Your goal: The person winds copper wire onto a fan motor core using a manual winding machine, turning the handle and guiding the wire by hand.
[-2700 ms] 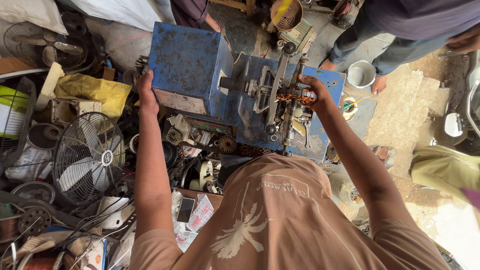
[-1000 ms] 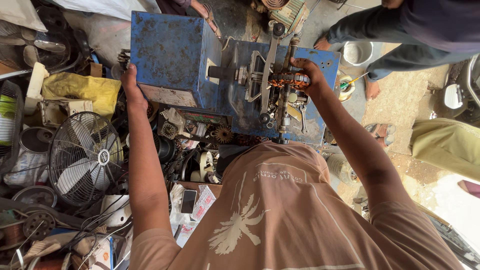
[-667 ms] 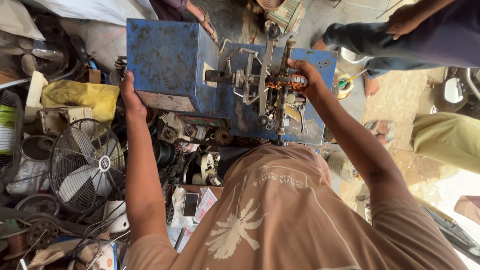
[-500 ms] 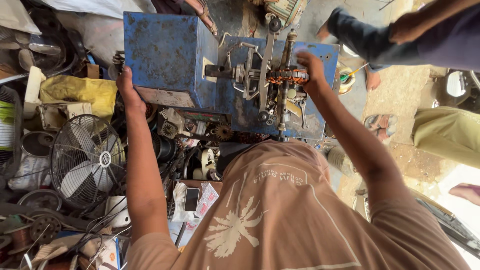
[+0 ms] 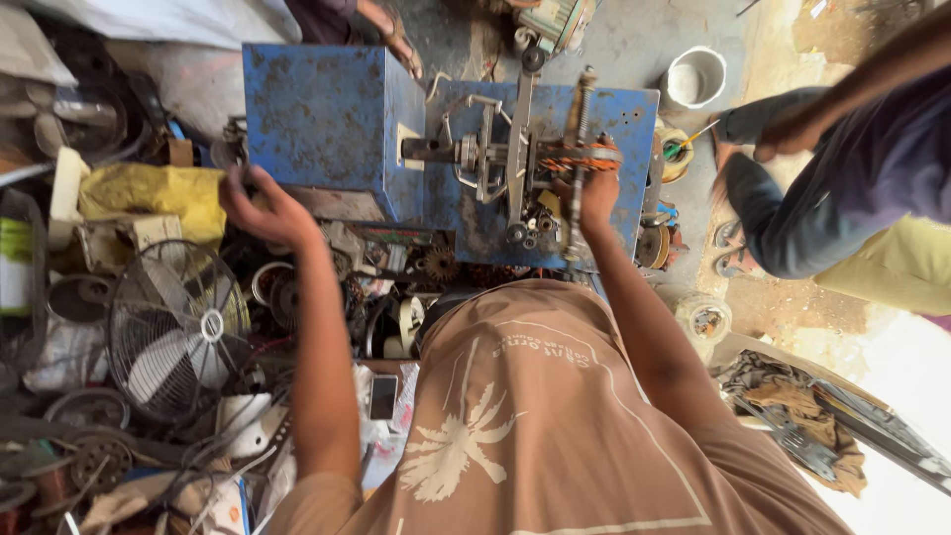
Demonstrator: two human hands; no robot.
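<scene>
Head view, looking straight down over a tan shirt with a palm print (image 5: 525, 416). At the far left lies a heap of scrap: a yellow bag (image 5: 154, 193), and nearer, a table fan in a wire guard (image 5: 178, 332) lying face up among cables and rings.

The left hand (image 5: 263, 203) reaches to the near left corner of the blue metal box (image 5: 322, 124). Its fingers are curled, apparently around a small part at that corner; whether they truly grip something cannot be told, since the hand covers it. It looks placed there to steady or turn that side of the machine.

Right of the box, fixed to a blue backplate, stands the winding mechanism (image 5: 505, 163), a shaft with arms and rods running out from the box. On the right end of that shaft sits the copper coil (image 5: 580, 159), orange-brown windings on a core. The right hand (image 5: 597, 193) comes up from below and cups the coil, fingers closed against its near side, seemingly to guide or hold it on the shaft.

Further right, a white bucket (image 5: 693, 77) sits on the ground, and another person in dark clothes (image 5: 852, 168) crouches beside it.
</scene>
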